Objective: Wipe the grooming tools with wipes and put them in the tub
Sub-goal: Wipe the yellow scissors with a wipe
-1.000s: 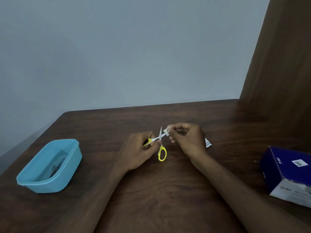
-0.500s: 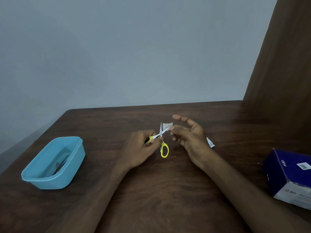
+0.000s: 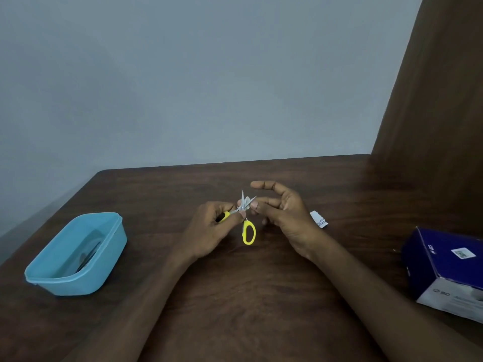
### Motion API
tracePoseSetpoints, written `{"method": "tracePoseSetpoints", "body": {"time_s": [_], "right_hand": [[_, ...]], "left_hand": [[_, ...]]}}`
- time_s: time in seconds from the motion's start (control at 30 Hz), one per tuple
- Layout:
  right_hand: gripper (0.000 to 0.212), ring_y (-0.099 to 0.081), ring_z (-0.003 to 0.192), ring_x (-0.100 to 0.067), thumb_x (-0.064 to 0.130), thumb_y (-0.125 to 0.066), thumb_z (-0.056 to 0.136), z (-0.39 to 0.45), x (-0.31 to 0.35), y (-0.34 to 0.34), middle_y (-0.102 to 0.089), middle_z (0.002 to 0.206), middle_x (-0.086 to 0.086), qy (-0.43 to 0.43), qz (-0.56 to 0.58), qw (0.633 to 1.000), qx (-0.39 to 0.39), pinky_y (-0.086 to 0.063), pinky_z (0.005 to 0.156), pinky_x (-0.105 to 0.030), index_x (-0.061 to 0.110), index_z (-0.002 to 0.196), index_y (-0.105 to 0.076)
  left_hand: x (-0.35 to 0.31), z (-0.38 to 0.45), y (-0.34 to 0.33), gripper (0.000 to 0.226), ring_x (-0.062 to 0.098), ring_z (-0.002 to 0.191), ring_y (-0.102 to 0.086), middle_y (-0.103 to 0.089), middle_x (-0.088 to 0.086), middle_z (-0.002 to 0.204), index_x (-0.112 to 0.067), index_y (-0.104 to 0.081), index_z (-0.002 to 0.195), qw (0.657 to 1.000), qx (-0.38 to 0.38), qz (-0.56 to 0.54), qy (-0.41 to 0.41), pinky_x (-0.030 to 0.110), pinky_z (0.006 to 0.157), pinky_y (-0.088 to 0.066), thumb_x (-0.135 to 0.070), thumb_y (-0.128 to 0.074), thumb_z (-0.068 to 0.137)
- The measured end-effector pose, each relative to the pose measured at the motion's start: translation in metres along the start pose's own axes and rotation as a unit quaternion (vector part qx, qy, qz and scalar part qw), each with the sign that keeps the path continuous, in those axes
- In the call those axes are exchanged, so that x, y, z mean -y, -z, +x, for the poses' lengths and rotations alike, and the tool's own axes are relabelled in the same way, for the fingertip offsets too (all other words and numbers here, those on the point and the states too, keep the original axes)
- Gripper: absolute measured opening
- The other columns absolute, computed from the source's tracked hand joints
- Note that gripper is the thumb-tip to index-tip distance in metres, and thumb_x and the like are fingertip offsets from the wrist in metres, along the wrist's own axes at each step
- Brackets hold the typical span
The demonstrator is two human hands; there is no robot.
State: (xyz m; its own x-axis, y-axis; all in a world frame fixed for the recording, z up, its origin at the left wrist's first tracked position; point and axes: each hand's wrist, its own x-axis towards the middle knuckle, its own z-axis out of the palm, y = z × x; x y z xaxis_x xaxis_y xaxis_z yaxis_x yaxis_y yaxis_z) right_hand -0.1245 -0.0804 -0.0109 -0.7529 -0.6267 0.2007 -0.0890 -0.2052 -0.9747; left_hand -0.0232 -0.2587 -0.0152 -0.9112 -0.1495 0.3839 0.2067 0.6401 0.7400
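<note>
Small scissors (image 3: 248, 231) with yellow handles are held over the middle of the table, blades spread and pointing up. My left hand (image 3: 211, 231) grips one yellow handle; the other loop hangs free. My right hand (image 3: 279, 212) pinches a small white wipe (image 3: 248, 201) against one blade with thumb and a finger, while its index finger sticks out straight. A light blue tub (image 3: 109, 259) stands at the left, with dark metal tools (image 3: 88, 257) lying inside.
A torn white wipe wrapper (image 3: 318, 219) lies just right of my right hand. A dark blue and white box (image 3: 449, 270) sits at the right edge. A brown wooden panel (image 3: 439, 126) rises at the back right. The table (image 3: 235, 296) is dark wood.
My right hand has uncurled its index finger and slid the wipe down the blade towards the pivot. My left hand still grips the scissors in the same spot.
</note>
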Motion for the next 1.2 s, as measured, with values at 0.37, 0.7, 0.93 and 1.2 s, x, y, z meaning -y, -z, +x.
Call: {"method": "tracePoseSetpoints", "body": {"time_s": [0.37, 0.7, 0.93, 1.2], "right_hand": [[0.034, -0.077, 0.078, -0.017, -0.002, -0.073, 0.093, 0.008, 0.002, 0.006, -0.080, 0.097, -0.018, -0.049, 0.180, 0.979, -0.078, -0.059, 0.068, -0.027, 0.012, 0.123, -0.065], [0.043, -0.078, 0.081, -0.020, -0.004, -0.074, 0.093, 0.004, -0.002, 0.011, -0.082, 0.096, -0.014, -0.036, -0.015, 0.999, 0.008, -0.059, 0.072, -0.031, 0.014, 0.129, -0.063], [0.041, -0.072, 0.079, -0.014, -0.001, -0.076, 0.091, 0.005, 0.002, 0.018, -0.081, 0.093, -0.012, -0.044, 0.018, 0.998, 0.050, -0.057, 0.072, -0.029, 0.015, 0.127, -0.066], [0.039, -0.069, 0.068, -0.014, -0.002, -0.079, 0.088, 0.012, -0.002, 0.017, -0.074, 0.076, -0.008, -0.056, 0.127, 0.988, -0.074, -0.054, 0.060, -0.026, 0.011, 0.122, -0.066]], "left_hand": [[0.007, 0.001, -0.002, 0.050, 0.011, 0.052, -0.042, -0.051, 0.007, 0.059, -0.015, -0.063, 0.070, 0.989, 0.062, 0.131, -0.012, 0.045, 0.056, -0.042, -0.060, -0.056, 0.089], [0.005, -0.001, 0.000, 0.061, 0.011, 0.054, -0.033, -0.036, -0.001, 0.058, -0.001, -0.052, 0.068, 0.999, 0.030, 0.032, -0.019, 0.034, 0.055, -0.026, -0.055, -0.064, 0.093], [0.006, 0.000, -0.001, 0.056, 0.013, 0.054, -0.033, -0.035, -0.002, 0.058, -0.008, -0.049, 0.066, 0.998, 0.063, 0.023, 0.001, 0.035, 0.058, -0.026, -0.055, -0.063, 0.092], [0.005, -0.001, 0.000, 0.055, 0.010, 0.053, -0.033, -0.036, -0.007, 0.055, -0.009, -0.053, 0.065, 0.996, 0.056, 0.067, -0.017, 0.034, 0.056, -0.028, -0.057, -0.063, 0.089]]}}
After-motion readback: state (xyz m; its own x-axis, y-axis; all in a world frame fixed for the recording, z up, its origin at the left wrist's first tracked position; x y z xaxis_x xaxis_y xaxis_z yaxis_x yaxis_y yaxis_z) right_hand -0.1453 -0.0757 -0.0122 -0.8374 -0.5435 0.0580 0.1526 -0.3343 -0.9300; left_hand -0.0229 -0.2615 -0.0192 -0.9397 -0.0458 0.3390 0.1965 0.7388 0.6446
